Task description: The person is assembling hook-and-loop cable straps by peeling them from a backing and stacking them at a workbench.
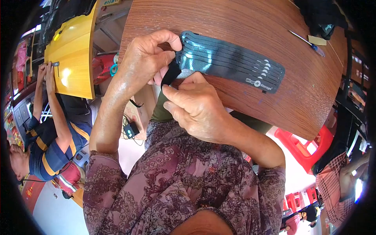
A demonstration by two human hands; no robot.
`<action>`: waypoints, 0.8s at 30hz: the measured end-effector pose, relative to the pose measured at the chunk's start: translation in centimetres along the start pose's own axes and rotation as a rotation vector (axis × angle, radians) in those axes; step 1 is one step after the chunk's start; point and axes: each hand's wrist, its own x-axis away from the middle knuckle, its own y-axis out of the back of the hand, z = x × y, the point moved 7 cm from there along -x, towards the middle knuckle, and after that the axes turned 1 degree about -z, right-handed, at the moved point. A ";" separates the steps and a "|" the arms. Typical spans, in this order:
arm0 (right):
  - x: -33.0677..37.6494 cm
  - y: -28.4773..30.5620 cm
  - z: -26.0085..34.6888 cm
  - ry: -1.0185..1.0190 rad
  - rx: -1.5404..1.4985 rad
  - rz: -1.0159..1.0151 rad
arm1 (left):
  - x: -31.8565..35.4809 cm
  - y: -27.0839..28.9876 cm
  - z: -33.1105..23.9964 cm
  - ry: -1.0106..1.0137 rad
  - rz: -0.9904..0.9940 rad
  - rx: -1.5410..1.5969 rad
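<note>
Strap sheet (229,58) lies aslant — long axis pointing to lower right.

My screen: one left hand (145,56), one right hand (197,105), one held strap (170,73).
I also count one panel (235,60), one screwdriver (315,47), one brown table (156,15), one yellow table (80,47) and two co-worker's hands (50,80).

Fisheye view, brightly lit; black vignette and bent edges at rim; bluish-white glare on card (233,58), highlight on yellow table (78,39), floor (294,178) washed out; centre sharp, margins softer.
</note>
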 end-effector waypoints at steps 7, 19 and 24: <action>0.3 -1.1 0.5 0.057 0.231 -0.008 | -0.2 -0.3 -0.3 0.011 0.050 0.031; 1.9 -0.7 0.5 -0.065 -0.080 -0.076 | -0.1 -0.3 0.1 -0.011 0.055 -0.029; 2.8 3.3 -0.9 -0.638 -0.451 -0.135 | 2.1 1.6 1.0 -0.055 0.027 0.205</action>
